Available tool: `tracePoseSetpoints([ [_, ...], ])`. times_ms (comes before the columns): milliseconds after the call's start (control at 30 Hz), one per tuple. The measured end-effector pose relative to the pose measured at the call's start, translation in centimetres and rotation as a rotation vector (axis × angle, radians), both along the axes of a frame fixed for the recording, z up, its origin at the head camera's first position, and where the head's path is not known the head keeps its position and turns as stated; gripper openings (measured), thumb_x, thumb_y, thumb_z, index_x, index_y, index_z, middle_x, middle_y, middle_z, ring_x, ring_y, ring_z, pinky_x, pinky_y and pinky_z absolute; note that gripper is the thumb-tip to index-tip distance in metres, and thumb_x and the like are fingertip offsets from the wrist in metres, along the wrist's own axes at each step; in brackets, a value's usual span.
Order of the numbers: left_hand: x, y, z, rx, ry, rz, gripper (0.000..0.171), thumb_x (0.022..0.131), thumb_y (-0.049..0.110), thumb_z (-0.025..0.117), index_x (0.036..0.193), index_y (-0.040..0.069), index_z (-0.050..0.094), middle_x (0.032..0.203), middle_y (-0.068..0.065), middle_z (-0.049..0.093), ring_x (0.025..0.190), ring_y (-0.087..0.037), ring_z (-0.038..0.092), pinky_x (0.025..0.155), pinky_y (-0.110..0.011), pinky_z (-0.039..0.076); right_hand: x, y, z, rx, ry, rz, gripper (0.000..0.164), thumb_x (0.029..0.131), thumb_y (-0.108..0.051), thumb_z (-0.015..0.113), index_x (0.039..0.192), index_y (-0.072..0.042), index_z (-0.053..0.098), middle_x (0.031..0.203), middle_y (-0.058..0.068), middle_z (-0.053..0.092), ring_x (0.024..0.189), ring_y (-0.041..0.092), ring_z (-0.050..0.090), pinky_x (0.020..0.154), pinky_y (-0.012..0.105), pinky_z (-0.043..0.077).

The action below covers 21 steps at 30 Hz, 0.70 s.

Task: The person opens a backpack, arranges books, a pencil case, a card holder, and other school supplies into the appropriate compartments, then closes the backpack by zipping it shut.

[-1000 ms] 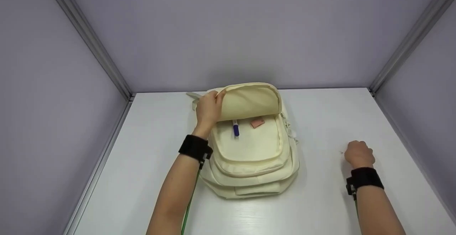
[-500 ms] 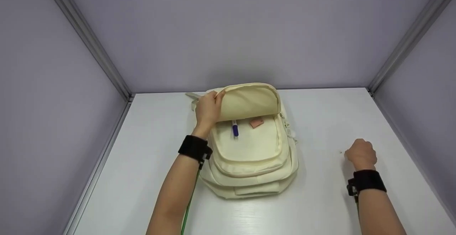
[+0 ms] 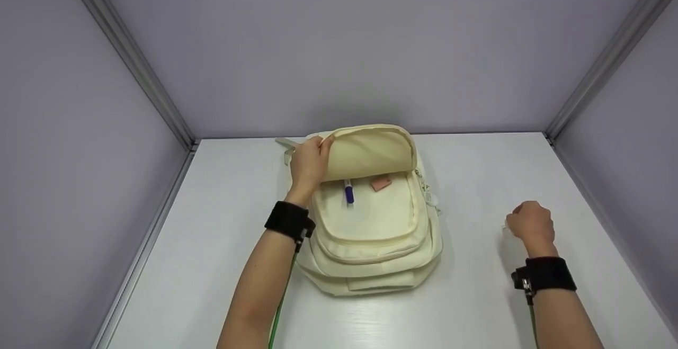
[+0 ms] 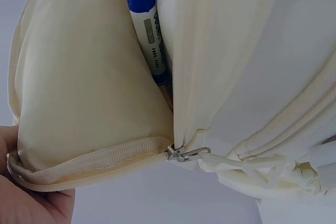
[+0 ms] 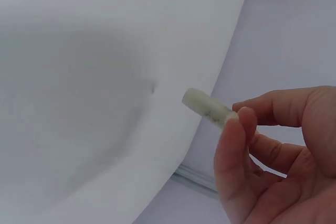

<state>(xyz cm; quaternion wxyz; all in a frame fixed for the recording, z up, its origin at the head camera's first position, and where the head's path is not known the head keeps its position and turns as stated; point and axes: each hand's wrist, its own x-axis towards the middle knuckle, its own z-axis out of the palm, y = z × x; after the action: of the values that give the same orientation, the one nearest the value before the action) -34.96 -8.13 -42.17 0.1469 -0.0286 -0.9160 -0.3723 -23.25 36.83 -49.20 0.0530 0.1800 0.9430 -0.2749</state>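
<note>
A cream backpack (image 3: 365, 222) lies with its front pocket unzipped. My left hand (image 3: 308, 163) grips the pocket's flap (image 3: 373, 153) by its left edge and holds it raised. Under the flap, a marker (image 3: 349, 193) with a blue cap pokes out; its white body shows in the left wrist view. A small salmon-pink block (image 3: 380, 182) rests beside it, partly covered by the flap. To the right of the backpack, my right hand (image 3: 531, 222) pinches a short off-white stick (image 5: 207, 107) with dark smudges between thumb and fingertips, above the table.
The white table (image 3: 233, 232) has grey-lilac panels (image 3: 371, 47) at the back and both sides. A metal zipper pull (image 4: 189, 155) hangs at the flap's corner. Cords and charms (image 3: 428, 193) dangle along the backpack's right side.
My right hand has shifted a little forward, and lately to the left, with the off-white stick in its fingers. The left hand and raised flap have stayed put.
</note>
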Motion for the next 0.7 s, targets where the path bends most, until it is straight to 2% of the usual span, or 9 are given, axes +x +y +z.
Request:
tracePoseSetpoints([
  [100, 0.0, -0.1, 0.0, 0.006, 0.001, 0.006, 0.045, 0.100, 0.039, 0.056, 0.065, 0.015, 0.040, 0.060, 0.003, 0.036, 0.057, -0.017, 0.040, 0.052, -0.032, 0.029, -0.3, -1.2, 1.1, -0.076, 0.074, 0.013, 0.032, 0.090, -0.008, 0.048, 0.107, 0.018, 0.058, 0.085, 0.027, 0.066, 0.060, 0.020, 0.065, 0.052, 0.030, 0.049],
  [167, 0.0, -0.1, 0.0, 0.013, 0.001, 0.005, 0.045, 0.100, 0.039, 0.057, 0.065, 0.015, 0.041, 0.060, 0.003, 0.036, 0.056, -0.017, 0.039, 0.053, -0.032, 0.029, -0.5, -2.1, 2.0, -0.149, 0.106, 0.023, 0.035, 0.092, -0.008, 0.048, 0.112, 0.019, 0.055, 0.092, 0.029, 0.064, 0.062, 0.017, 0.067, 0.055, 0.028, 0.052],
  [300, -0.1, -0.1, 0.0, 0.020, 0.004, 0.006, 0.046, 0.099, 0.039, 0.057, 0.064, 0.015, 0.040, 0.059, 0.003, 0.035, 0.056, -0.017, 0.038, 0.053, -0.032, 0.028, -0.7, -4.3, 3.7, -0.276, 0.148, 0.058, 0.035, 0.093, -0.005, 0.049, 0.119, 0.019, 0.052, 0.105, 0.032, 0.058, 0.071, 0.016, 0.069, 0.064, 0.025, 0.056],
  [400, -0.1, 0.0, 0.0, 0.023, 0.004, 0.006, 0.046, 0.099, 0.039, 0.057, 0.064, 0.016, 0.039, 0.059, 0.003, 0.034, 0.056, -0.017, 0.038, 0.052, -0.032, 0.028, -0.9, -6.1, 4.6, -0.316, 0.187, 0.100, 0.032, 0.093, -0.004, 0.053, 0.118, 0.016, 0.055, 0.103, 0.028, 0.058, 0.073, 0.016, 0.070, 0.066, 0.023, 0.055],
  [600, -0.1, -0.1, -0.1, 0.017, 0.007, 0.004, 0.046, 0.099, 0.040, 0.057, 0.065, 0.016, 0.039, 0.060, 0.004, 0.034, 0.056, -0.016, 0.037, 0.052, -0.032, 0.028, -1.2, -10.0, 5.3, -0.405, 0.246, 0.182, 0.024, 0.092, -0.004, 0.062, 0.111, 0.011, 0.062, 0.095, 0.020, 0.061, 0.074, 0.021, 0.068, 0.063, 0.027, 0.057],
  [700, -0.1, -0.1, -0.2, 0.013, 0.019, -0.002, 0.045, 0.100, 0.039, 0.056, 0.065, 0.015, 0.040, 0.059, 0.004, 0.035, 0.055, -0.016, 0.037, 0.052, -0.032, 0.027, -1.5, -12.1, 5.1, -0.511, 0.251, 0.212, 0.023, 0.091, -0.003, 0.064, 0.109, 0.011, 0.063, 0.093, 0.019, 0.063, 0.076, 0.022, 0.069, 0.065, 0.029, 0.057],
])
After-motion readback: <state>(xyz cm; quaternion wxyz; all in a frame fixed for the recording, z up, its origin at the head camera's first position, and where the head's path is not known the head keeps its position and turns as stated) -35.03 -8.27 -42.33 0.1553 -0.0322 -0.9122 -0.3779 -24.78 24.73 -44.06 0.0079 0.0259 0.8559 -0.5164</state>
